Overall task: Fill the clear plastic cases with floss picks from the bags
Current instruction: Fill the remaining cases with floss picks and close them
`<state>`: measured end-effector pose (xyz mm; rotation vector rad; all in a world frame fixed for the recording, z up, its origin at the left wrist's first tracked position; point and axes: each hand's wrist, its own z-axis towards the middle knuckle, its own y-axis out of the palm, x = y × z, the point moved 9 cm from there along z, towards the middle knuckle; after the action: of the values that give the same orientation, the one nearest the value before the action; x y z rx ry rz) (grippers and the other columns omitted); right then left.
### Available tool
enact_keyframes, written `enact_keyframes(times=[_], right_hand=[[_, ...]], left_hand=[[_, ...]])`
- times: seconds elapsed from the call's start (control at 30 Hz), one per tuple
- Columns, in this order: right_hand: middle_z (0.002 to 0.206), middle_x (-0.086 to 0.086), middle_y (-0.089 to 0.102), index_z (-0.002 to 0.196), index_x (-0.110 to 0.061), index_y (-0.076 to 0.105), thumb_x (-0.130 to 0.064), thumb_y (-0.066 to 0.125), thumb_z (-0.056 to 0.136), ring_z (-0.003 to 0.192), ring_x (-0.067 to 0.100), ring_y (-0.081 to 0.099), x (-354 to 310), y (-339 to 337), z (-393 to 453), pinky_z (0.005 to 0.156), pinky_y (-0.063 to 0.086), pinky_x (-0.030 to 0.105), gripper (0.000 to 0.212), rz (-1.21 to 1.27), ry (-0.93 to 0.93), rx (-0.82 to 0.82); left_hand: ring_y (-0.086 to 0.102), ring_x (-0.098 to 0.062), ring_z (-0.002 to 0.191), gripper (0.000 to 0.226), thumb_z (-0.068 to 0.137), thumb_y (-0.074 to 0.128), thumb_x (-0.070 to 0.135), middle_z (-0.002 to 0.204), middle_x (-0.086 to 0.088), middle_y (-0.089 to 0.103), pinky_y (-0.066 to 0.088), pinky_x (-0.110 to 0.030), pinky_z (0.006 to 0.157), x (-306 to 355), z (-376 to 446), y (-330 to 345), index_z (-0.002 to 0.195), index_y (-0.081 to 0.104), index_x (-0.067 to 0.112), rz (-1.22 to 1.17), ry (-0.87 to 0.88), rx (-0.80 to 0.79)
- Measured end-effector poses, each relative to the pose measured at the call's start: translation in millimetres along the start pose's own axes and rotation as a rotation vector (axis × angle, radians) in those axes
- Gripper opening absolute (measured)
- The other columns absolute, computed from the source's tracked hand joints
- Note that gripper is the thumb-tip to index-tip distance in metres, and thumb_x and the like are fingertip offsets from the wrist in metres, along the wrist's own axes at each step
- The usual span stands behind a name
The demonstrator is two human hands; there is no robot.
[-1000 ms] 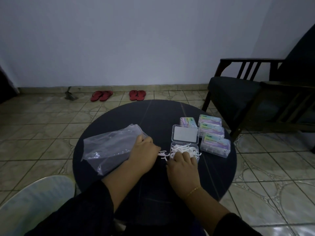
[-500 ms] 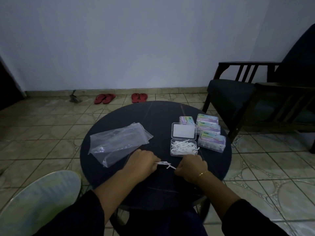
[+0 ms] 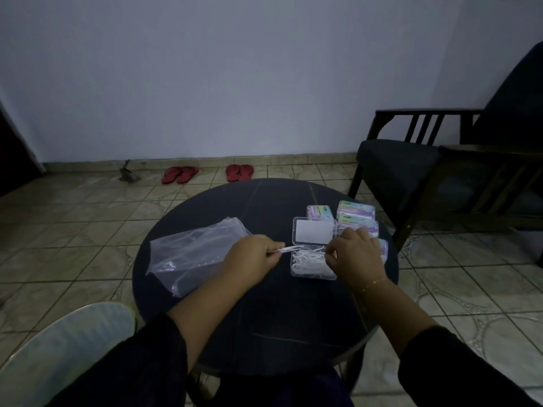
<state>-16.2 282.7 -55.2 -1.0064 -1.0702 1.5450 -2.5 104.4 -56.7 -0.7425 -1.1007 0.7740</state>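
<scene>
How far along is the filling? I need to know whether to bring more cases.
Done: labelled closed cases are grouped behind. In hand: the left hand pinches floss picks at the open case, already holding picks; the right hand is at its edge. Left: closing it; the bags look nearly empty.

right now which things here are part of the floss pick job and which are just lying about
Job: left hand pinching a floss pick; right hand at the open case; bags; closed cases; table.

Lying about: red sandals, armchair.
</scene>
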Motion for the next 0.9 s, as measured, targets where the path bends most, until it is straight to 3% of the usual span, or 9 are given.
enact_keyframes(times=[0.17, 0.3, 0.4, 0.47, 0.57, 0.63, 0.77, 0.9], right_hand=[[0.105, 0.002, 0.06, 0.108, -0.022, 0.068, -0.032, 0.054, 0.092, 0.1, 0.02, 0.048, 27, 14, -14, 0.086, 0.036, 0.033, 0.023, 0.301, 0.156, 0.17], [0.109, 0.004, 0.061, 0.108, -0.02, 0.066, -0.026, 0.059, 0.09, 0.106, 0.022, 0.048, 44, 38, -28, 0.086, 0.034, 0.032, 0.02, 0.492, 0.33, 0.183], [0.116, 0.006, 0.055, 0.114, -0.017, 0.061, -0.022, 0.058, 0.091, 0.111, 0.02, 0.043, 41, 46, -34, 0.089, 0.029, 0.026, 0.024, 0.602, 0.371, 0.186], [0.12, 0.005, 0.054, 0.117, -0.016, 0.059, -0.02, 0.055, 0.092, 0.113, 0.019, 0.046, 40, 51, -38, 0.097, 0.035, 0.029, 0.026, 0.647, 0.375, 0.19], [0.115, 0.002, 0.063, 0.118, -0.016, 0.06, -0.024, 0.049, 0.094, 0.105, 0.02, 0.056, 37, 57, -39, 0.093, 0.046, 0.043, 0.028, 0.62, 0.355, 0.17], [0.119, 0.0, 0.064, 0.124, -0.019, 0.06, -0.026, 0.046, 0.095, 0.108, 0.021, 0.056, 33, 56, -39, 0.093, 0.043, 0.039, 0.032, 0.552, 0.332, 0.143], [0.14, -0.006, 0.048, 0.139, -0.025, 0.045, -0.031, 0.04, 0.099, 0.125, 0.017, 0.041, 26, 54, -39, 0.097, 0.031, 0.034, 0.04, 0.444, 0.283, 0.064], [0.143, -0.007, 0.043, 0.142, -0.026, 0.039, -0.033, 0.037, 0.1, 0.127, 0.016, 0.038, 23, 57, -37, 0.098, 0.03, 0.035, 0.043, 0.418, 0.258, 0.015]], left_hand=[[0.058, -0.018, 0.101, 0.031, 0.094, 0.056, 0.023, 0.109, -0.002, 0.066, 0.046, -0.029, 0.084, 20, 20, 27, 0.124, 0.063, 0.021, 0.054, 0.095, -0.033], [0.057, -0.024, 0.101, 0.027, 0.091, 0.058, 0.021, 0.107, -0.007, 0.069, 0.047, -0.038, 0.087, 37, 27, 53, 0.114, 0.069, 0.014, 0.104, 0.181, -0.044], [0.049, -0.021, 0.119, 0.041, 0.092, 0.057, 0.032, 0.127, -0.001, 0.061, 0.037, -0.034, 0.099, 32, 21, 63, 0.13, 0.057, 0.016, 0.074, 0.148, -0.005], [0.039, -0.017, 0.13, 0.056, 0.093, 0.048, 0.046, 0.14, 0.003, 0.05, 0.026, -0.028, 0.1, 22, 11, 66, 0.14, 0.045, 0.017, 0.054, 0.086, 0.024], [0.03, -0.014, 0.136, 0.066, 0.093, 0.035, 0.056, 0.148, 0.005, 0.039, 0.019, -0.025, 0.103, 4, -8, 68, 0.146, 0.035, 0.016, 0.038, -0.048, 0.056], [0.026, -0.011, 0.138, 0.062, 0.098, 0.035, 0.051, 0.15, 0.004, 0.035, 0.018, -0.028, 0.108, -5, -17, 72, 0.148, 0.029, 0.015, 0.044, -0.114, 0.031], [0.024, -0.006, 0.138, 0.055, 0.1, 0.029, 0.048, 0.151, 0.009, 0.033, 0.019, -0.028, 0.108, -1, -22, 74, 0.148, 0.029, 0.02, 0.074, -0.084, 0.003], [0.026, -0.006, 0.137, 0.054, 0.1, 0.028, 0.047, 0.151, 0.011, 0.033, 0.02, -0.028, 0.108, 0, -22, 72, 0.147, 0.031, 0.022, 0.077, -0.088, 0.025]])
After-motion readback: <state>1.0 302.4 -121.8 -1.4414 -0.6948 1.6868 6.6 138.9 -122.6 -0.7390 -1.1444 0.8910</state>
